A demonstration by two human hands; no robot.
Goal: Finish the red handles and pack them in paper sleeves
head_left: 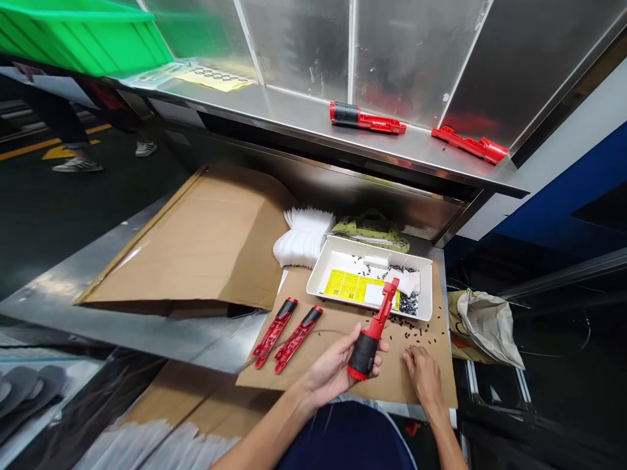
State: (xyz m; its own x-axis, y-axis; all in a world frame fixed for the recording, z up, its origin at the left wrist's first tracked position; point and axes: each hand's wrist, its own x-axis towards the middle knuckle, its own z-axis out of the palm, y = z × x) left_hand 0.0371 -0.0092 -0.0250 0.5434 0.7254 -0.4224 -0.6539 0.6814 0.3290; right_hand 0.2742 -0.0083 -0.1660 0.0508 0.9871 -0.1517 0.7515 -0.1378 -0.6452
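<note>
My left hand (337, 365) is wrapped round the black sleeve of a red and black plastic tool housing (365, 352), its narrow red end pointing up and away. To the right, my right hand (424, 372) rests low over the cardboard sheet (313, 346), fingers curled together; whatever they pinch, if anything, is too small to make out. Small black parts (416, 329) lie scattered just beyond that hand. Behind the held housing stands a white tray (321, 277) with more black parts and yellow labels. Two red half-shells (274, 333) lie side by side left of my left hand.
A large cardboard box (196, 241) covers the left of the bench. Beyond the tray are a white foam stack (306, 238) and a green patterned bag (372, 228). Red housings (367, 121) lie on the metal shelf, with a green bin (83, 39) at its left. An open sack (484, 326) stands right.
</note>
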